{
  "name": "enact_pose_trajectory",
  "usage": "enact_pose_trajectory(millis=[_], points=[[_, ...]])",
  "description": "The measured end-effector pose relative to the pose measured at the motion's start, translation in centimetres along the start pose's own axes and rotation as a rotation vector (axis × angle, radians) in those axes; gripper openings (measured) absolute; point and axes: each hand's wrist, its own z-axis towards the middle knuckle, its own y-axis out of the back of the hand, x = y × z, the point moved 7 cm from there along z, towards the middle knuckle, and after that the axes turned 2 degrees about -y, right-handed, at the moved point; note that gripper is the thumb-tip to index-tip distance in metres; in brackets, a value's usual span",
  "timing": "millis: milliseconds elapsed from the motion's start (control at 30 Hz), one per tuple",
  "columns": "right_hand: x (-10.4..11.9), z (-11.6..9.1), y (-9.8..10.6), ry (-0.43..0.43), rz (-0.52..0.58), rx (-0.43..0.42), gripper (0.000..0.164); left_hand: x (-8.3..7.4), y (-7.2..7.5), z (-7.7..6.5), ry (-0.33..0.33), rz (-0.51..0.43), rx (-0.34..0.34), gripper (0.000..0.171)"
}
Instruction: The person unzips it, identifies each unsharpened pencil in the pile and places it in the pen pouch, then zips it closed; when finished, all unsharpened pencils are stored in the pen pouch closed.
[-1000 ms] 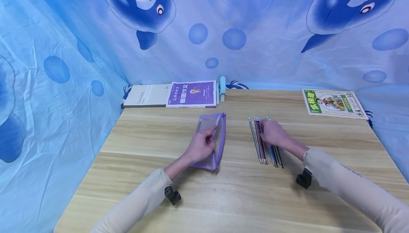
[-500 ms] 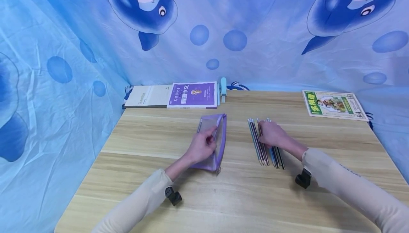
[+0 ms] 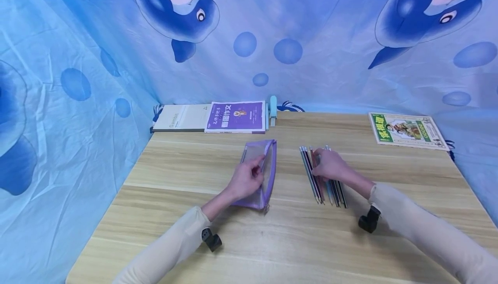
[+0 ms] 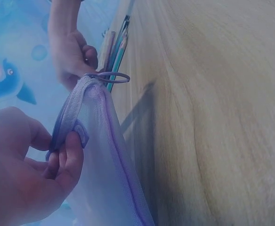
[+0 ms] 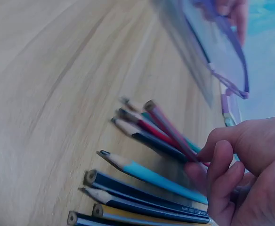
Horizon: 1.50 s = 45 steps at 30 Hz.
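Observation:
My left hand (image 3: 245,179) pinches the edge of a purple-trimmed mesh pencil case (image 4: 100,150) between thumb and fingers. The case's mouth stands spread, facing the pencils. My right hand (image 3: 330,165) is over several pencils on the table, and in the right wrist view its thumb and finger pinch a red pencil (image 5: 168,127), tilted above the others. Beneath that one lie a dark pencil (image 5: 147,141) and another red one. A light blue pencil (image 5: 161,179) and several dark striped pencils (image 5: 137,193) lie closer to the wrist. The palm hides part of the bunch.
Along the back edge of the wooden table (image 3: 272,245) lie a white notebook (image 3: 180,117), a purple book (image 3: 236,117) and a light blue stapler-like item (image 3: 273,106). A green-and-white booklet (image 3: 407,131) lies at the back right. A blue dolphin-print cloth (image 3: 330,81) hangs behind.
The pencils on the left of the bunch have drawn closer together, and a red pencil now shows at the right fingers. My right hand has shifted slightly; my left keeps its place on the case.

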Motion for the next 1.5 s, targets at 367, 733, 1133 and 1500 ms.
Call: enact_pose_trajectory(millis=[367, 733, 1133, 1500], points=[[0.6, -0.1, -0.5, 0.023, 0.028, 0.007, 0.062, 0.1, 0.0, 0.0, 0.021, -0.017, 0.01, 0.061], [-0.3, -0.2, -0.1, -0.053, 0.143, -0.007, 0.065, 0.0, 0.1, -0.1, 0.021, -0.02, 0.004, 0.06], [3.4, -1.1, -0.6, -0.007, 0.626, 0.004, 0.081, -0.2, 1.1, 0.4, 0.046, -0.073, -0.052, 0.059], [7.0, -0.6, -3.1, 0.008, 0.869, -0.084, 0.079, -0.2, 1.3, 0.7, 0.101, -0.104, -0.054, 0.06]])
